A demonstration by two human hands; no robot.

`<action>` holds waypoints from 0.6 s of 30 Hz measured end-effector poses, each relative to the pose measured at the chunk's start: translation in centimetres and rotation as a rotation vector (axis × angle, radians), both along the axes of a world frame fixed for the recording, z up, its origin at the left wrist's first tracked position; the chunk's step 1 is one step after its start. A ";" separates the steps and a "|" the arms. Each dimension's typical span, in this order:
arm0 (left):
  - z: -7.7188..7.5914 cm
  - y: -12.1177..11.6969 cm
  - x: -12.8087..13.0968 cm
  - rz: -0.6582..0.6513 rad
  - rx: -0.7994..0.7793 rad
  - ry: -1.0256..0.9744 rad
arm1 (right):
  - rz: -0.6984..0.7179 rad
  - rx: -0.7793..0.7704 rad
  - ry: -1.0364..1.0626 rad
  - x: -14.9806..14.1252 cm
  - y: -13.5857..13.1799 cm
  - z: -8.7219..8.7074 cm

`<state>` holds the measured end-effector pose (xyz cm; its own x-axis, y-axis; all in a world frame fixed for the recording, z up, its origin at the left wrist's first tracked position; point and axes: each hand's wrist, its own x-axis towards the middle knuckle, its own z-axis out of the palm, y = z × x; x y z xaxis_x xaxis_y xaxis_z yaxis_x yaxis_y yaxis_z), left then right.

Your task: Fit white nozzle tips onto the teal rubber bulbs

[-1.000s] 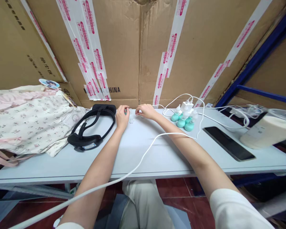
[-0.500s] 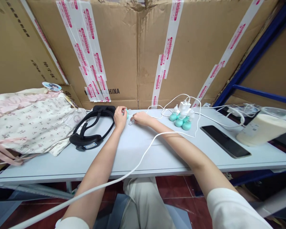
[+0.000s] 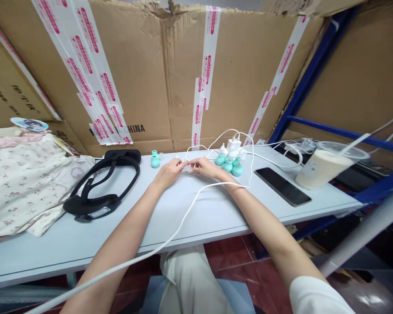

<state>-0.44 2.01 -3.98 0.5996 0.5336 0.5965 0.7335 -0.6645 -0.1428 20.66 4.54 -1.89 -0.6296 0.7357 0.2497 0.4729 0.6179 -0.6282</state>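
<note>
My left hand (image 3: 169,172) and my right hand (image 3: 205,167) meet at the middle of the white table (image 3: 196,213), fingertips pinched together around a small clear piece (image 3: 185,167) between them. A teal bottle base (image 3: 155,160) stands alone on the table, left of my left hand and apart from it. A cluster of small teal bottles with white tops (image 3: 229,160) stands just right of my right hand. A white cable (image 3: 190,204) runs across my right forearm toward the table's front edge.
A black head strap (image 3: 101,185) lies at the left, beside floral cloth (image 3: 22,174). A dark phone (image 3: 282,186) and a lidded cup of pale drink (image 3: 324,165) sit at the right. Taped cardboard boxes (image 3: 170,74) wall the back; blue shelving (image 3: 314,74) stands right.
My left hand let go of the teal bottle base, which now stands alone, and moved right to meet my right hand over the small clear piece. The view has shifted right.
</note>
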 end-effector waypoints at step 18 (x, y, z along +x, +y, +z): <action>0.6 -0.3 0.9 0.054 -0.263 -0.670 | -0.227 0.177 0.387 -0.5 -0.8 0.9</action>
<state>0.45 1.73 -3.36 0.1182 0.7288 0.6744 0.6402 -0.5751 0.5093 20.13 3.76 -1.03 -0.2941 0.7689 0.5677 0.3603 0.6394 -0.6793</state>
